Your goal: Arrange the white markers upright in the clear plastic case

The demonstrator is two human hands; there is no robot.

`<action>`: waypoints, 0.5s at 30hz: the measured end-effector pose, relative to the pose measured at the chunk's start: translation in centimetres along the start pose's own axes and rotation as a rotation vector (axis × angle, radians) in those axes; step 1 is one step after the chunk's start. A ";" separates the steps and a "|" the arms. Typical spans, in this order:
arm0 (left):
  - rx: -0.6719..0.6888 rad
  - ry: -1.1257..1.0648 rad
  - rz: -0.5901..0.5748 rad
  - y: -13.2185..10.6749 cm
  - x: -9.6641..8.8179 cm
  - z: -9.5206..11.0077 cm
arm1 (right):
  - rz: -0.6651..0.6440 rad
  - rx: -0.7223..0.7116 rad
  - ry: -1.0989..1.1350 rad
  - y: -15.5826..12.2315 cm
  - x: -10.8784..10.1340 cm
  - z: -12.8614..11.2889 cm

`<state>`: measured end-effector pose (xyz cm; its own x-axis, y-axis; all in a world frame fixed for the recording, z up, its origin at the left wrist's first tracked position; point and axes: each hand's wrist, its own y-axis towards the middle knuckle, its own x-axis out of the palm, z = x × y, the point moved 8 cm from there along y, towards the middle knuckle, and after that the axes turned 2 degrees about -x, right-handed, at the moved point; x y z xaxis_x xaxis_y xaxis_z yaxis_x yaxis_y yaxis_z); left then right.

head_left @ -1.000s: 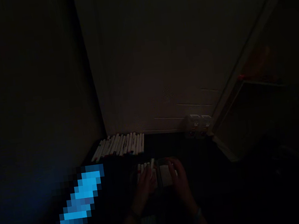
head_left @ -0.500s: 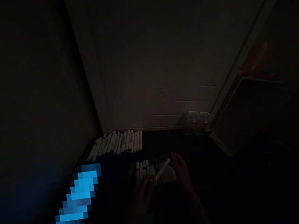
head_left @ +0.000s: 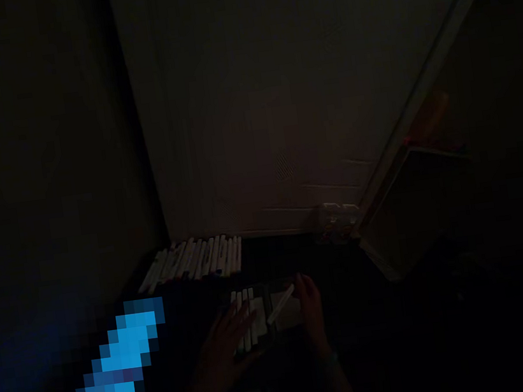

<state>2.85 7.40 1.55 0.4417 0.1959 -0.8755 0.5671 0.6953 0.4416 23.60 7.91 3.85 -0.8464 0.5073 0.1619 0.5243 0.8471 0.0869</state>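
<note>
Pinching a slim white marker [head_left: 281, 304], the right hand [head_left: 311, 308] hovers over the dark open case [head_left: 258, 315]; left hand [head_left: 224, 349], fingers spread, rests on its white markers [head_left: 244, 314].

We see a very dark scene | our right hand [head_left: 311, 311] pinches a white marker [head_left: 281, 303], tilted | our left hand [head_left: 224, 349] lies flat, fingers spread on markers in an open case [head_left: 249, 320] | beyond both hands, a row of white markers [head_left: 193, 259] by the wall
</note>
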 end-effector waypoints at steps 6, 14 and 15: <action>0.032 0.046 -0.005 0.2 -0.1 -0.3 | -0.004 -0.181 -0.166 -1.0 3.4 -0.8; 0.062 0.000 0.046 0.8 -1.4 0.1 | 0.028 -0.253 -0.331 -1.8 4.2 0.4; 0.064 -0.009 0.050 0.9 -1.6 0.4 | 0.042 -0.247 -0.333 -1.9 4.0 0.6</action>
<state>2.93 7.47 3.43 0.4770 0.2229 -0.8501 0.5873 0.6387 0.4971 19.16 8.45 3.70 -0.7863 0.5985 -0.1534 0.5313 0.7817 0.3265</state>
